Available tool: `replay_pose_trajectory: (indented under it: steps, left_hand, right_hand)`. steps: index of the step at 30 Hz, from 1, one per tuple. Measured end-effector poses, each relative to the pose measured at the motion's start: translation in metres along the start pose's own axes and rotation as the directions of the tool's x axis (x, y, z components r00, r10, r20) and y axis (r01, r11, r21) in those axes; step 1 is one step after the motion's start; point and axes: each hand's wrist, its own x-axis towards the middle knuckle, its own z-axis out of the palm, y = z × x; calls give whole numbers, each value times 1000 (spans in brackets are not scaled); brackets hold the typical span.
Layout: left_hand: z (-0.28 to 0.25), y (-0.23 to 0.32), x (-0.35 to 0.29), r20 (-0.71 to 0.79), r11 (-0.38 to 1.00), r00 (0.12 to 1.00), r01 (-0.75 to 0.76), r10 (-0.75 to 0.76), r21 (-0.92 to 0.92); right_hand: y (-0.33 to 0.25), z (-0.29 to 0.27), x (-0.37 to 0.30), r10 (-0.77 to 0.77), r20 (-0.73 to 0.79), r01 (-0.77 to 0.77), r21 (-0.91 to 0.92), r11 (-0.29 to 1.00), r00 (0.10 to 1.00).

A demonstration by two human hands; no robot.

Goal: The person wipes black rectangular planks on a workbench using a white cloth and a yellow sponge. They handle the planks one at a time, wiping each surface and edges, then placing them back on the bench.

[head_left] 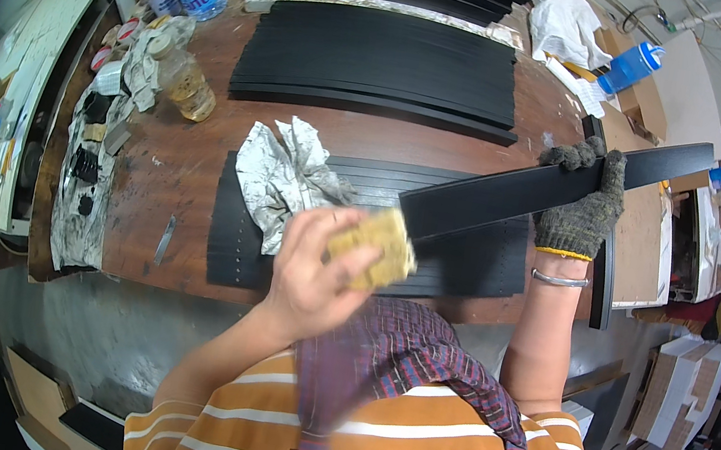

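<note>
Watching remotely: left hand point(312, 267) grips the yellow pad point(381, 246) by the left end of the black board point(490, 199); gloved right hand point(583, 211) clasps that board above the bench point(143, 201). I'd judge this piece mid-work; can't tell which black stacks point(380, 60) are finished.

View: head, left unit of a side-by-side fisheye pair. Viewpoint above the near edge of the tabletop point(142, 206), looking steeply down and forward toward its far side. Image upright, unmirrored. Range close: wearer's striped shirt point(246, 436) fills bottom; left hand point(310, 264) and right hand point(581, 206) within arm's reach. Field very wide, including floor point(121, 323) beyond the near edge; straight lines bow toward dark rim.
</note>
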Motion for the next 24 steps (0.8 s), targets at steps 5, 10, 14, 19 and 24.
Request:
replay_pose_trajectory:
  steps: [5, 10, 14, 19, 24]
  left_hand:
    - [-3, 1, 8, -157, 991, 983, 113, -101, 72]
    - [10, 3, 6, -56, 997, 997, 61, -58, 38]
    - [10, 10, -21, 11, 998, 998, 61, -61, 8]
    - [-5, -2, -39, -86, 938, 934, 346, -347, -26]
    - [-4, -5, -35, -78, 918, 916, 387, -394, -87]
  right_hand:
    - [-7, -1, 0, -26, 38, 25, 31, 999, 999]
    - [-4, -1, 4, -5, 87, 5, 11, 1000, 996]
    - [-11, 3, -4, -68, 158, 74, -26, 997, 985]
    - [-33, 21, -6, -54, 287, 79, -76, 994, 956]
    - [-47, 18, 32, -283, -51, 249, -345, 905, 958]
